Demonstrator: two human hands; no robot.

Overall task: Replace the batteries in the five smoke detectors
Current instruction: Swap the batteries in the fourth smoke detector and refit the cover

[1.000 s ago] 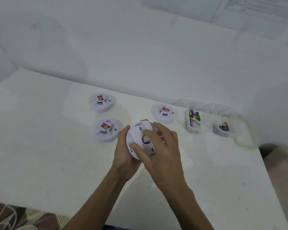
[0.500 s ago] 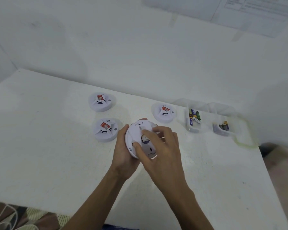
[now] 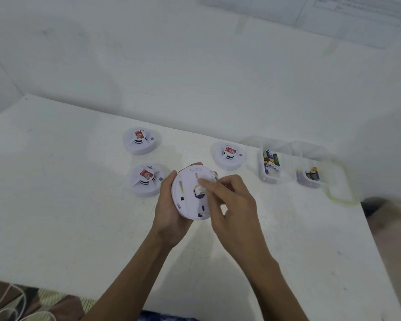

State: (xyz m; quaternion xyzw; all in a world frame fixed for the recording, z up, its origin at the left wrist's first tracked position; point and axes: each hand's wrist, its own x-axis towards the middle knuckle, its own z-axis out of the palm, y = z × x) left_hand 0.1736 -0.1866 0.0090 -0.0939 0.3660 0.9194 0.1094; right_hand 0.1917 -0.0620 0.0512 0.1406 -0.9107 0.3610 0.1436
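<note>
Three smoke detectors (image 3: 141, 141) (image 3: 146, 179) (image 3: 228, 156) sit on the white table (image 3: 56, 205), each with a red label (print too small to read). The left hand (image 3: 169, 212) grips a fourth detector (image 3: 188, 198), back up, by its rim. The right hand (image 3: 236, 205) has curled fingers (image 3: 206, 184) at its central battery bay; whether they pinch anything, I cannot tell. Batteries (image 3: 270, 159) lie in a clear tub (image 3: 266, 179) nearby, lettering blurred.

I hold one white detector (image 3: 188, 198) tilted, its flat underside showing. Three more sit on the table with red labels up: back detector (image 3: 140, 142), left detector (image 3: 146, 180) and right detector (image 3: 228, 156).
</note>
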